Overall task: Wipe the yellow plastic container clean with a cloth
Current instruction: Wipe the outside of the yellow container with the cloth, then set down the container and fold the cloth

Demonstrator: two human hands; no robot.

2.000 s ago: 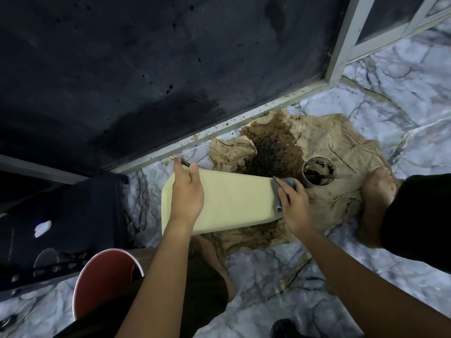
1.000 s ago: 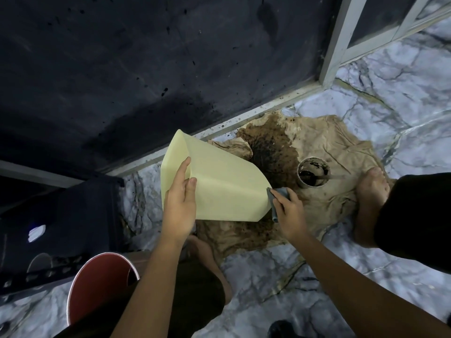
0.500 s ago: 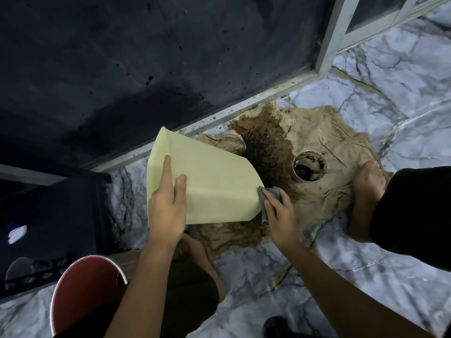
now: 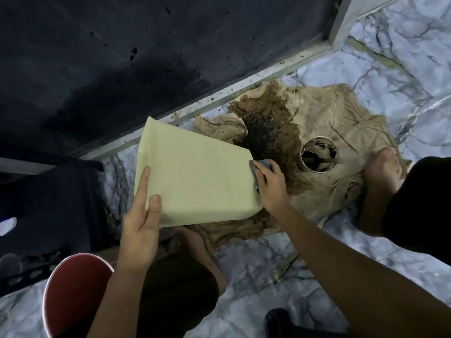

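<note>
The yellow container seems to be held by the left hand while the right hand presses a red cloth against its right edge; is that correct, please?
Not quite: the cloth is grey, not red, as the head view shows. The left hand does hold the yellow container, and the right hand presses the cloth against its right edge.

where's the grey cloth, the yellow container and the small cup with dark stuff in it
grey cloth (image 4: 259, 167), head view, on the fold above the right hand's fingers
yellow container (image 4: 197, 176), head view, middle of its broad flat side
small cup (image 4: 308, 168), head view, on its white near rim
</note>
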